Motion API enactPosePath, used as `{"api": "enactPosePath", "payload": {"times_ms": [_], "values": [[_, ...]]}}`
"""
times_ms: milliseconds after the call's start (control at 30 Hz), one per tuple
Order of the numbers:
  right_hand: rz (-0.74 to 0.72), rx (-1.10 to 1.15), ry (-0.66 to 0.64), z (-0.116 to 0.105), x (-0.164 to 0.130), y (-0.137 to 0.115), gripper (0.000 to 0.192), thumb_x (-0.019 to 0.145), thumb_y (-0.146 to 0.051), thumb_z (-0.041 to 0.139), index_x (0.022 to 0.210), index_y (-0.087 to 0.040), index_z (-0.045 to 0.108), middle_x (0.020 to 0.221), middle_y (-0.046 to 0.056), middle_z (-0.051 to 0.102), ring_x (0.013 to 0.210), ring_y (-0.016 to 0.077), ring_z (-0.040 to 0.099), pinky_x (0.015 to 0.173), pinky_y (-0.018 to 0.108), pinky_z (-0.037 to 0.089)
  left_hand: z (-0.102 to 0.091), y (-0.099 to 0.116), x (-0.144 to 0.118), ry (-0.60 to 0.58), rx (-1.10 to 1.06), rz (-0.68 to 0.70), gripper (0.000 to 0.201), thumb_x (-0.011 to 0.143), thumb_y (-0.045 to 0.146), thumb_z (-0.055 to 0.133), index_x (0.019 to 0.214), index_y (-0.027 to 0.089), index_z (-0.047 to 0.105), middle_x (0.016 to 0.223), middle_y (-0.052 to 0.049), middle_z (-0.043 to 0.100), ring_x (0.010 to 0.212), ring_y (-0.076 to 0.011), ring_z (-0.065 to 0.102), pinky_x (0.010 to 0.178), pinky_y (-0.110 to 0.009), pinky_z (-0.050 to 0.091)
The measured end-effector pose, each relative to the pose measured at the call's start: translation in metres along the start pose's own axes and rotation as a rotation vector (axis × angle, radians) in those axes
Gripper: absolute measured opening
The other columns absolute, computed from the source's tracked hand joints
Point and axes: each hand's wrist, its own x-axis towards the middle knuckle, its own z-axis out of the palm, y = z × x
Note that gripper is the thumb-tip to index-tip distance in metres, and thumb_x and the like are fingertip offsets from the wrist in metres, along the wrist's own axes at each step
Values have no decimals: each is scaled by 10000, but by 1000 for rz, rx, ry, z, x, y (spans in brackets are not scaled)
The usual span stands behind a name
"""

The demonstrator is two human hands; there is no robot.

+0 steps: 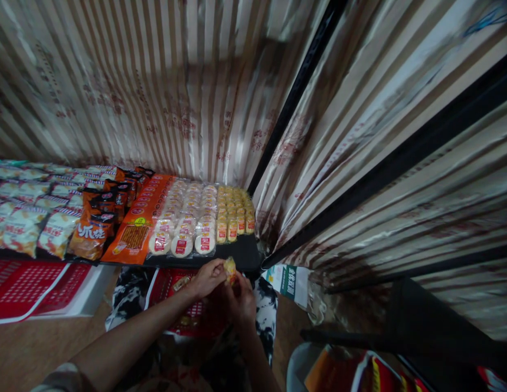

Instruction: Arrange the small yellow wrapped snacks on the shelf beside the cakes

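Observation:
Both my hands hold one small yellow wrapped snack (230, 267) just in front of the dark shelf's near edge. My left hand (210, 276) pinches it from the left, and my right hand (242, 299) grips it from the right and below. Beyond it, rows of similar yellow wrapped snacks (232, 218) stand at the right end of the shelf (240, 253). To their left lie rows of round white wrapped cakes (182, 242) with red labels. Below my hands, a red basket (163, 288) rests on my lap with a few wrapped pieces inside.
Left along the shelf are an orange packet (133, 239), orange-brown bags (90, 234) and white bags (24, 228). Another red basket (44, 288) stands at lower left. Black poles (359, 179) slant across the striped curtain (175, 81). A bin with packets (302, 365) is at lower right.

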Motion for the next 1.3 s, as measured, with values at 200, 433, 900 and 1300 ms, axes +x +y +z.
{"api": "enactPosePath", "payload": {"times_ms": [200, 433, 900, 1300], "values": [[102, -25, 38, -9, 16, -5, 486, 816, -522, 467, 1089, -143, 602, 924, 119, 635, 780, 209, 598, 746, 327, 480, 11, 3, 9, 8, -165, 9, 248, 762, 273, 538, 974, 153, 586, 905, -33, 637, 817, -142, 584, 751, -253, 452], [172, 11, 85, -11, 38, -8, 487, 809, -504, 446, 1085, -134, 599, 905, 111, 607, 728, 200, 582, 693, 311, 475, 22, 4, 23, 4, -177, 13, 272, 741, 211, 532, 1000, 157, 591, 987, -58, 643, 879, -157, 587, 781, -277, 471], [214, 96, 176, 7, 85, 12, 602, 793, -533, 442, 1133, -49, 556, 951, 162, 572, 680, 185, 577, 654, 317, 503, 34, 8, 49, 63, -23, 9, 476, 746, 182, 538, 1221, 170, 513, 1182, -104, 508, 1059, -196, 518, 817, -287, 476], [168, 103, 232, 25, 113, 33, 541, 811, -501, 456, 1125, -71, 554, 962, 153, 583, 672, 165, 576, 644, 313, 510, 35, 2, 66, 114, -24, -15, 499, 759, 216, 557, 1254, 186, 500, 1282, -90, 496, 1062, -193, 538, 905, -315, 465]]}}
